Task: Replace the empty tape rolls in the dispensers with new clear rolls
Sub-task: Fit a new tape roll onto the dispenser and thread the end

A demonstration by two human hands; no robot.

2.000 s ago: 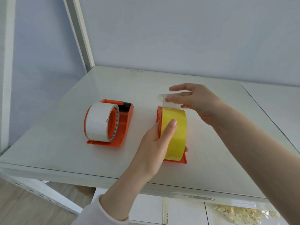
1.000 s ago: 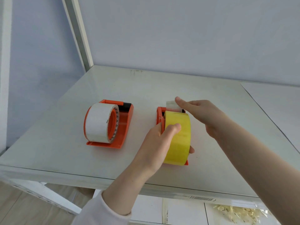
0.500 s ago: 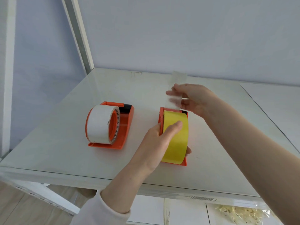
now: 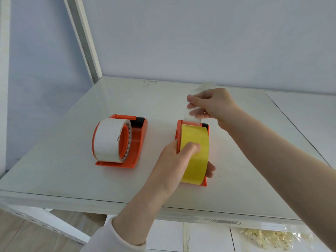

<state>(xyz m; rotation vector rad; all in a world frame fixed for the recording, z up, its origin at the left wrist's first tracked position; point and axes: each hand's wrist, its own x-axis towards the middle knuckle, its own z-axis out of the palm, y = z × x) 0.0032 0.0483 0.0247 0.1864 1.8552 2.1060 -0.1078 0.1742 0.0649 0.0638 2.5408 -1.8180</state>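
Two orange tape dispensers stand side by side on a pale table [image 4: 236, 188]. The left dispenser [image 4: 138, 146] carries a white-looking tape roll [image 4: 107, 140]. The right dispenser [image 4: 206, 180] carries a yellow-tinted roll [image 4: 197, 157]. My left hand [image 4: 174, 160] wraps around that roll and its dispenser from the left, thumb on the roll's face. My right hand [image 4: 212, 104] pinches the free clear tape strip [image 4: 191, 113], which runs upward from the dispenser's far end, above its black cutter.
A white metal frame post [image 4: 85, 44] rises at the table's back left, with a grey wall behind. Below the front edge lie a barcode label [image 4: 225, 222] and a clear bag of pale shreds [image 4: 267, 239].
My right hand went from pressing near the cutter to lifting the tape end. The clear strip now stands pulled up from the yellow roll. My left hand has stayed on the roll.
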